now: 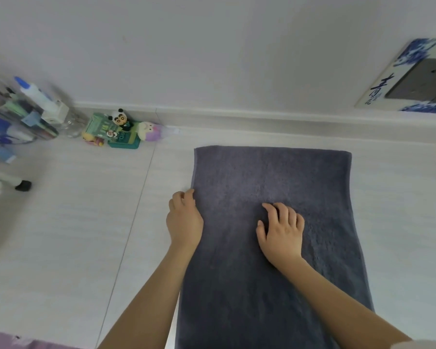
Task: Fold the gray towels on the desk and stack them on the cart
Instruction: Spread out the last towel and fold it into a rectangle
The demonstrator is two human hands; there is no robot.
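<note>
1. Towel [275, 187]: gray, lying flat on the desk [86, 222], long axis running away from the person. Far short edge sits near the wall [212, 59] ledge; near end runs out of the bottom of the view. Surface mostly smooth, looks like a doubled layer along the left edge.
2. Left hand [184, 220]: at the towel's left edge, about midway along the visible length. Fingers curled over, fingertips at the edge hem. Looks like a pinch on the edge, though the contact itself is partly hidden by the knuckles.
3. Right hand [281, 233]: palm down on top of the towel near its middle. Fingers slightly bent and spread, tips pressing into the fabric, thumb out to the left. Not gripping anything.
4. Hands are apart, with a strip of towel between them. Both forearms enter from the bottom edge.
5. Desk clutter, far left corner against the wall: panda figurine [121, 118], small plush toy [147, 131], green box [101, 125], clear bottle [72, 124].
6. Further left, blurred: organizer [18, 114] with pens and a white tube with a blue cap [35, 91].
7. Upper right: blue-and-white tissue box [410, 79], partly cut off by the frame.
8. Cart: cannot tell if it is in view.
</note>
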